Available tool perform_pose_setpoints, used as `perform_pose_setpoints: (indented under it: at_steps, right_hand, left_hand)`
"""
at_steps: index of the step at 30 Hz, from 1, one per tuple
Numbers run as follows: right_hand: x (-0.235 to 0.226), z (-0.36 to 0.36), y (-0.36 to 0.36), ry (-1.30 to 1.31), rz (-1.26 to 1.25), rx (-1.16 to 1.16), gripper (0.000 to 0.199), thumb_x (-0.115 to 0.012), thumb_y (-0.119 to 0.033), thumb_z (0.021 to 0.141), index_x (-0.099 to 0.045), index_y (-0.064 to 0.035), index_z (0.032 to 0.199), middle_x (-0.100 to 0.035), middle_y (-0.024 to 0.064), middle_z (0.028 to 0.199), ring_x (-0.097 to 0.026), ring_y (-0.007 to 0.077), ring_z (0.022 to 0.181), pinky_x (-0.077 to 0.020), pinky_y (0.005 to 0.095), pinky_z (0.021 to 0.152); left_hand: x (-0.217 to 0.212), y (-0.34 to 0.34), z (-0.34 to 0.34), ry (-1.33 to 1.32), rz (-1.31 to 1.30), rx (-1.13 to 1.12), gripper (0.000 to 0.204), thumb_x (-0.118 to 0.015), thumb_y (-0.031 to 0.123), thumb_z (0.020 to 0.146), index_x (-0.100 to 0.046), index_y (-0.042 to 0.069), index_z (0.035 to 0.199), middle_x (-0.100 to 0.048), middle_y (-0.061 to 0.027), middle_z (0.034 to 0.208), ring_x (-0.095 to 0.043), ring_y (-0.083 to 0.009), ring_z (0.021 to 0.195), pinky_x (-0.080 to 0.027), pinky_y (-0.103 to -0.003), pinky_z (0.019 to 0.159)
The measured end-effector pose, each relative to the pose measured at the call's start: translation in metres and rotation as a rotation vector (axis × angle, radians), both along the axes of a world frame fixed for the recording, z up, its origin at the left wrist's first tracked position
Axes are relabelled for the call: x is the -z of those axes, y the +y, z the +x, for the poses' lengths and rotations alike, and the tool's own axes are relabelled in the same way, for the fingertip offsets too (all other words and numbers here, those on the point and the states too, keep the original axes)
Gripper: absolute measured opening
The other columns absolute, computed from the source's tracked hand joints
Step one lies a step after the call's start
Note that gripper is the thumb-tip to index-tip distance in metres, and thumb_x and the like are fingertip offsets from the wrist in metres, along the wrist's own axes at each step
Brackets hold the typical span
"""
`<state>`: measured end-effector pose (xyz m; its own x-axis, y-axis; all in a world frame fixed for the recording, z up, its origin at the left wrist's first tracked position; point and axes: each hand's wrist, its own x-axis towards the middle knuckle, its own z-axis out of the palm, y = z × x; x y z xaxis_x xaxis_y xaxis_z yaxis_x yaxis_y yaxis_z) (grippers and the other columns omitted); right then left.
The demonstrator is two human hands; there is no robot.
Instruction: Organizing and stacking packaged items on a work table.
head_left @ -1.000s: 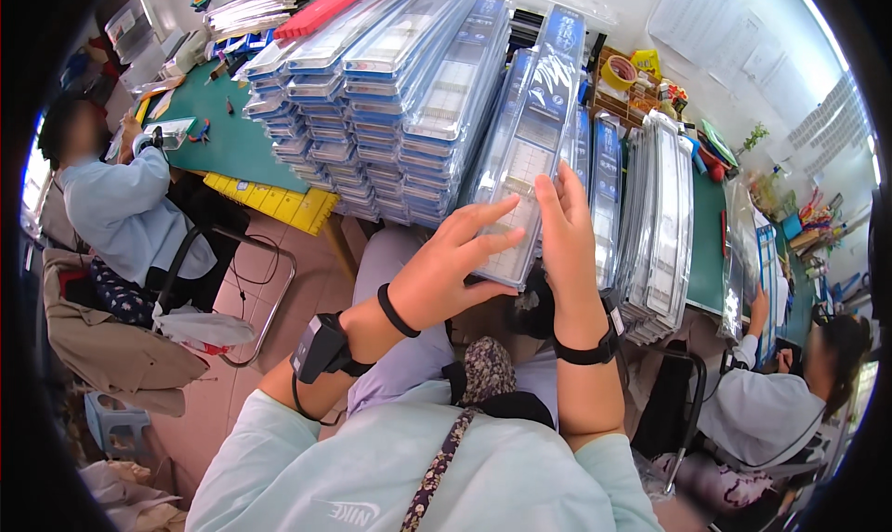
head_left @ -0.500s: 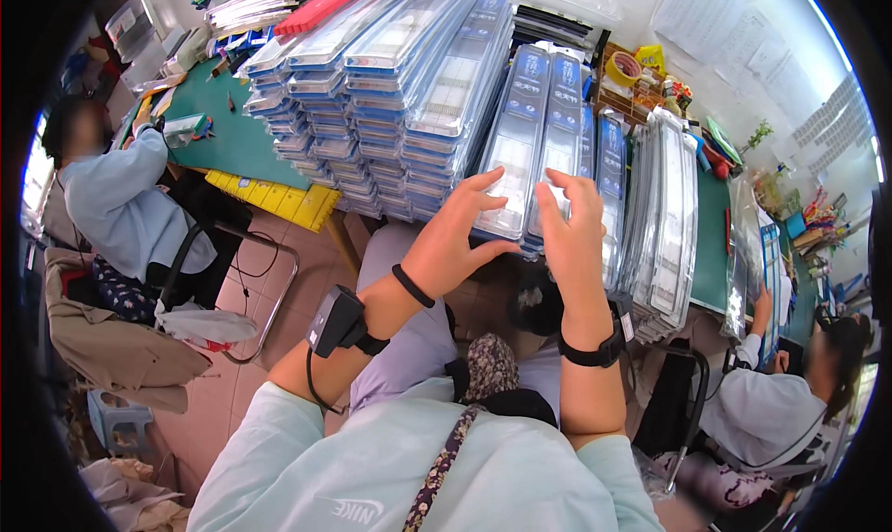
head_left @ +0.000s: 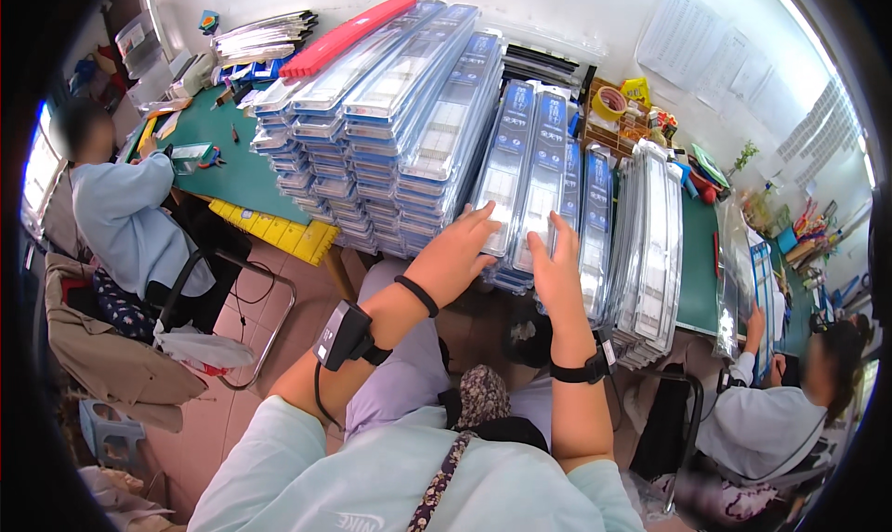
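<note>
hands on the stacked clear packs

while both forearms come up from the lower edge, the left hand (head_left: 455,253) lies flat with its fingers spread on the near end of a long clear pack (head_left: 506,165) with a blue card inside, and the right hand (head_left: 556,270) rests open, fingers up, against the near end of the neighbouring pack (head_left: 544,160). neither hand is closed around anything; both press or touch with open palms. the two packs lie side by side on top of a low stack (head_left: 506,276) at the near edge of the green table (head_left: 237,165), between a taller pile of the same clear packs (head_left: 390,114) on the left and a leaning row of clear packs (head_left: 650,244) on the right. a red strip (head_left: 346,36) lies across the top of the tall pile. the left forearm bears a small black device (head_left: 344,335) and a black band at the wrist; the right wrist wears a black watch (head_left: 581,372). a seated person in a light blue top (head_left: 121,221) works at the far left, and another seated person (head_left: 780,411) handles clear bags at the right.
</note>
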<state>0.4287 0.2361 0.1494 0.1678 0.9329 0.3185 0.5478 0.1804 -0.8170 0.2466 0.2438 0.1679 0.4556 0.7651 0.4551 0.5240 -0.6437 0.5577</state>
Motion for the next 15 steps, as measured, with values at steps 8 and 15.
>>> perform_pose_setpoints:
  at_steps: [8, 15]
  right_hand:
    - [0.003, -0.002, 0.003, -0.041, 0.017, -0.009, 0.054, -0.051, -0.028, 0.091, -0.035, 0.0025, 0.133, -0.037, 0.0221, 0.134, -0.036, 0.0347, 0.126, -0.0300, 0.0389, 0.103]
    - [0.004, -0.001, 0.009, -0.098, 0.076, -0.012, 0.052, -0.051, -0.028, 0.091, -0.038, 0.0034, 0.131, -0.040, 0.0231, 0.131, -0.038, 0.0363, 0.124, -0.0305, 0.0400, 0.103]
  left_hand:
    - [0.004, 0.017, -0.002, 0.103, 0.114, 0.115, 0.042, -0.051, -0.010, 0.074, -0.048, -0.002, 0.115, -0.044, -0.0197, 0.129, -0.043, -0.0358, 0.118, -0.029, -0.043, 0.108]
    - [-0.004, 0.014, -0.005, 0.146, 0.041, 0.127, 0.046, -0.045, -0.015, 0.071, -0.047, -0.004, 0.116, -0.043, -0.0205, 0.131, -0.042, -0.0358, 0.118, -0.037, -0.037, 0.099]
